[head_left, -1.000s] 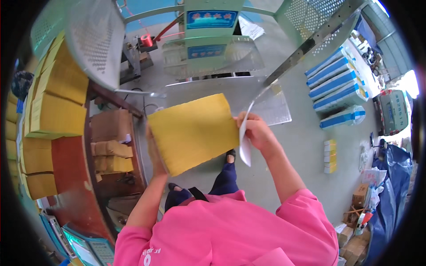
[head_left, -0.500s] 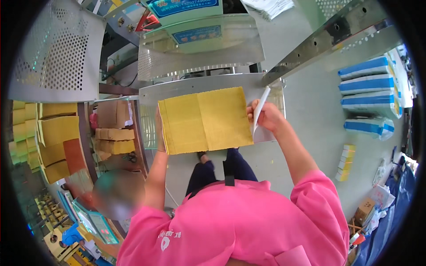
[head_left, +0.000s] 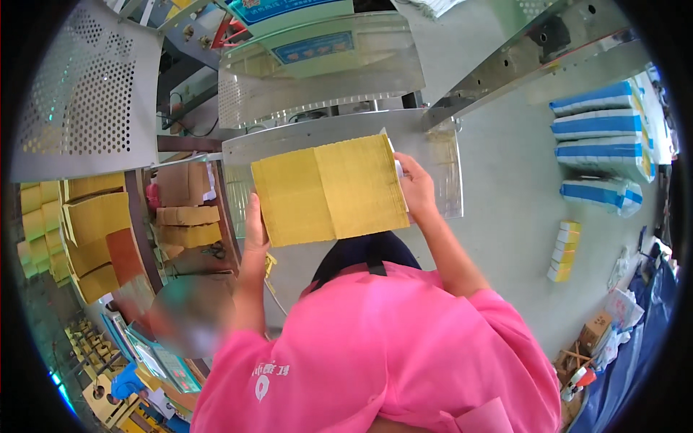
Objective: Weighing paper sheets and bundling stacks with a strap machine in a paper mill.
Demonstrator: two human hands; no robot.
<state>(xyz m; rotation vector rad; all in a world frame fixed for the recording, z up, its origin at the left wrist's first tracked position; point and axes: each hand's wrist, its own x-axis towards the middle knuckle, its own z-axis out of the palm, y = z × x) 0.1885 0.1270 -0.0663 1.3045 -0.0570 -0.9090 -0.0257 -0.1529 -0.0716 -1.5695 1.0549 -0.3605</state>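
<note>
Both hands are holding a flat yellow paper bag (head_left: 328,189) above the metal feed tray (head_left: 447,180) of a machine; the left hand (head_left: 254,220) is gripping the bag's left edge; the right hand (head_left: 417,186) is closing on its right edge, pinching a white sheet (head_left: 398,167) there; blue-and-white bundles (head_left: 599,137) are lying well apart.

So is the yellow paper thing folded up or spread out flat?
Spread out flat. The yellow cardboard sheet shows one wide face with a crease down its middle, held at each side by the left hand and right hand.
</note>
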